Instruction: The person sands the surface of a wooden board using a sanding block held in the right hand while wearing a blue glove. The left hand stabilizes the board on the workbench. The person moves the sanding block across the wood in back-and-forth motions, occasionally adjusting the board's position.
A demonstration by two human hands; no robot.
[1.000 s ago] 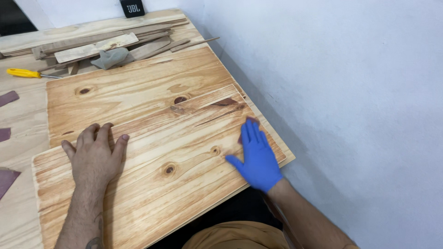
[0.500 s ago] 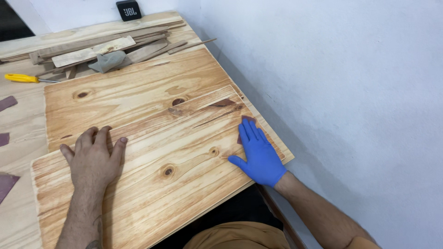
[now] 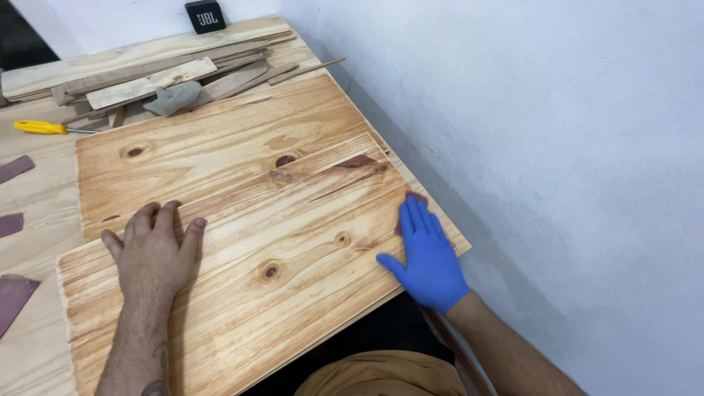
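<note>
My right hand (image 3: 427,258), gloved, flat on sandpaper scrap (image 3: 416,199), slid rightward along pine board (image 3: 293,242); left hand (image 3: 152,249) unmoved, palm flat, gripping nothing.

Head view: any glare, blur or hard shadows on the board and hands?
Head view: soft even light, no glare on the pine board; left hand and gloved right hand sharp, casting only faint shadows; mild wide-angle stretch at the wall.
</note>
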